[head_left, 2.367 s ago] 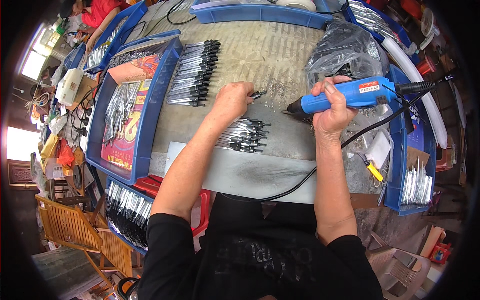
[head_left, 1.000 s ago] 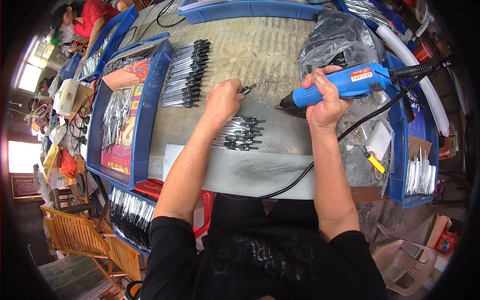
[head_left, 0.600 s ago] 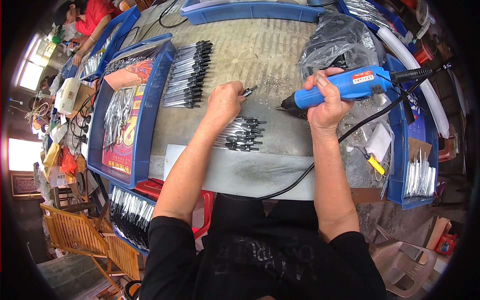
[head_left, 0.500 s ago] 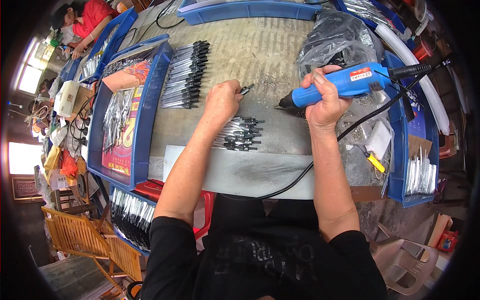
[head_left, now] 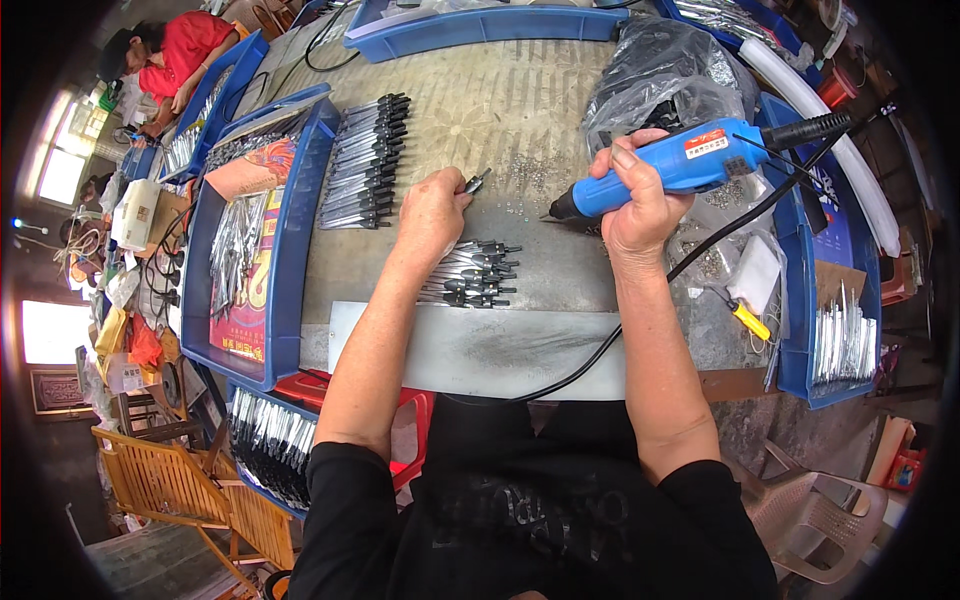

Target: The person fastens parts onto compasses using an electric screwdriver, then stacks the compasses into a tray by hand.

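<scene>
My left hand (head_left: pixel 432 212) is closed around a slim part with a dark end (head_left: pixel 478 181), most of which the fingers hide. In my right hand (head_left: pixel 647 218) is a blue electric screwdriver (head_left: pixel 690 160), its black nose pointing left, low over the table. Tiny shiny screws (head_left: pixel 527 182) lie scattered between the two hands. Beside my left wrist sits a pile of silver parts with black ends (head_left: pixel 470 273). A neat row of similar parts (head_left: pixel 362 165) lies farther left. The screwdriver tip is apart from the held part.
A blue tray (head_left: pixel 287 300) of metal pieces flanks the table's left side; another blue tray (head_left: pixel 795 345) stands at right. Clear plastic bags (head_left: pixel 680 80) lie at the far right, near a yellow-handled tool (head_left: pixel 750 320). The screwdriver's black cable (head_left: pixel 715 242) crosses my right forearm. A person in red (head_left: pixel 190 50) works at far left.
The view has shifted slightly. My left hand has moved a little left with its part, while the right hand keeps the screwdriver at nearly the same place. The other person's head has bent lower.
</scene>
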`<state>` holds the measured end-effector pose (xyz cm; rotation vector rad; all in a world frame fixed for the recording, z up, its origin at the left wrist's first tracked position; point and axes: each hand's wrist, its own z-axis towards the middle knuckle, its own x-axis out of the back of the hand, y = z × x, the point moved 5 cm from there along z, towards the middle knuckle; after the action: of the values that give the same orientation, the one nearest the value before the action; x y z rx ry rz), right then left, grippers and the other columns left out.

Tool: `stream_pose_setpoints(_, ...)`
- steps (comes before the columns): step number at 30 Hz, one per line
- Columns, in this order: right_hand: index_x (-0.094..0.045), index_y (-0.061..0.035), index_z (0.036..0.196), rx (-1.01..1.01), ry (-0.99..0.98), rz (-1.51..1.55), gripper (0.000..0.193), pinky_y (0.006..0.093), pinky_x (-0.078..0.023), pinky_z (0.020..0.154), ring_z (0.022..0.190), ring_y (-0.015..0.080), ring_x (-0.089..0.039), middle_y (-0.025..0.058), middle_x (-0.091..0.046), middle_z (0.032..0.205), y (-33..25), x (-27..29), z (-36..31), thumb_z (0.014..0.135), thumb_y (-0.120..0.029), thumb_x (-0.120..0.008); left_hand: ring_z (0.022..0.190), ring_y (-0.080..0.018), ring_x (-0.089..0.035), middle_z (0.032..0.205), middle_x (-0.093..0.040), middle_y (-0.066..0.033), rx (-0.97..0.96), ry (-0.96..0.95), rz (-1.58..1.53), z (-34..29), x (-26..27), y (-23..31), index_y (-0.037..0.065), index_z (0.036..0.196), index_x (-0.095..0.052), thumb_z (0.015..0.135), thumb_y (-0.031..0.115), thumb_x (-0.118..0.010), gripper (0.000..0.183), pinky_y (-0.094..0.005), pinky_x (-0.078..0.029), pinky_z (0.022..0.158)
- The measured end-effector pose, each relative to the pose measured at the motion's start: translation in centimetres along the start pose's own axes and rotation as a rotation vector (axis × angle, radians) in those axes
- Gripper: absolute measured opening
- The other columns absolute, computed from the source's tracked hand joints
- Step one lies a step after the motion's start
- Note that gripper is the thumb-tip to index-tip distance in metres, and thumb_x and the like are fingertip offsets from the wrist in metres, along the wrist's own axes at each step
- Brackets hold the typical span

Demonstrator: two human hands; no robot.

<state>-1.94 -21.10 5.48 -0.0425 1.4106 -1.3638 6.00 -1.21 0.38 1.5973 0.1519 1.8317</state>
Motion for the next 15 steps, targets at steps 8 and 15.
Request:
stream_pose_setpoints(8,-0.048,0.0040,0.085,0.002,0.006,-0.004,0.024,0.0296,-0.047,0.051,0.053,0.0179,-0.054,0.0091,-0.052,0.068,-0.13,-0.13,0.08,0.064,-0.002,-0.058,0.069,-0.0344,-0.056,0.069,-0.057,-0.0172,0.031,-0.040,0.041,0.04,-0.33,0.28,0.001,0.073,-0.054,0.066,0.006,-0.066,0.015,-0.0391,-0.042,0.061)
stream_pose_setpoints(15,-0.048,0.0044,0.085,0.008,0.000,-0.002,0.024,0.0298,-0.046,0.051,0.052,0.0180,-0.054,0.0096,-0.052,0.068,-0.10,-0.20,-0.05,0.064,-0.002,-0.058,0.070,-0.0354,-0.056,0.069,-0.057,-0.0181,0.084,-0.064,0.062,0.61,-0.11,0.49,0.001,0.072,-0.054,0.066,0.008,-0.067,0.016,-0.0406,-0.042,0.061)
